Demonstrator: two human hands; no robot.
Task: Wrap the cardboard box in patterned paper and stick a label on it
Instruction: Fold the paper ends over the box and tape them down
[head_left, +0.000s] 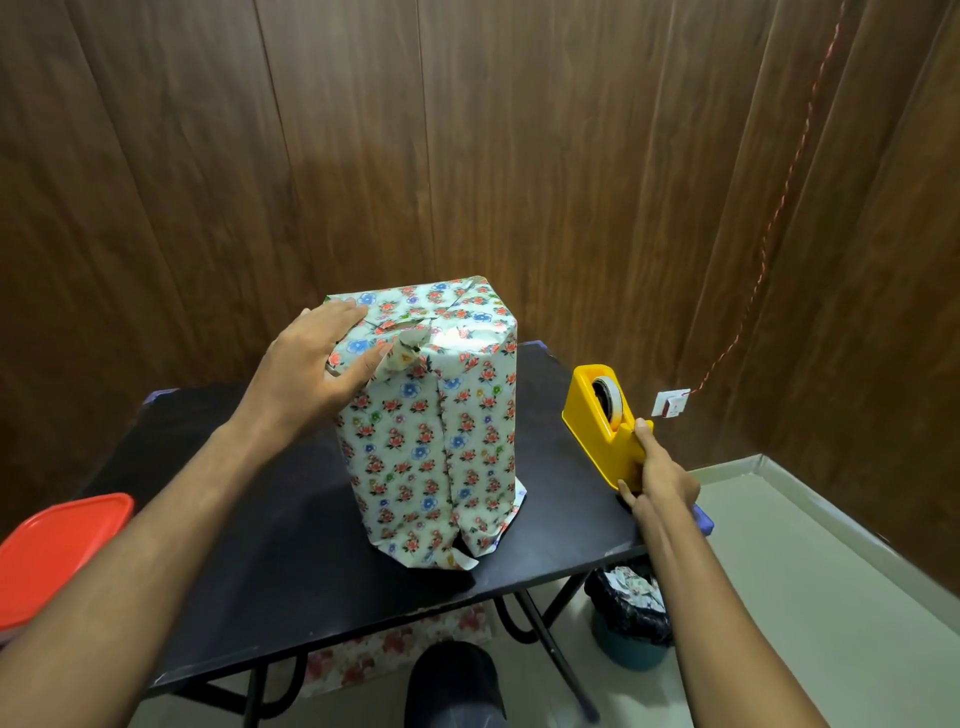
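A tall box (431, 441) covered in white paper with small red and blue flowers stands upright in the middle of the black table (270, 545). Its top flaps are folded in, and one paper corner sticks up near the front edge. My left hand (322, 364) lies flat on the top left corner of the box, fingers spread, pressing the folded paper. My right hand (660, 478) grips the near end of a yellow tape dispenser (602, 415) at the table's right edge. A roll of tape (610, 400) sits in the dispenser. No label is visible.
A red-lidded container (57, 556) sits at the table's left front corner. Below the table on the right stands a bin (631, 613) lined with a black bag holding paper scraps. More flowered paper (395, 649) lies on the floor under the table. Wood-panelled walls close in behind.
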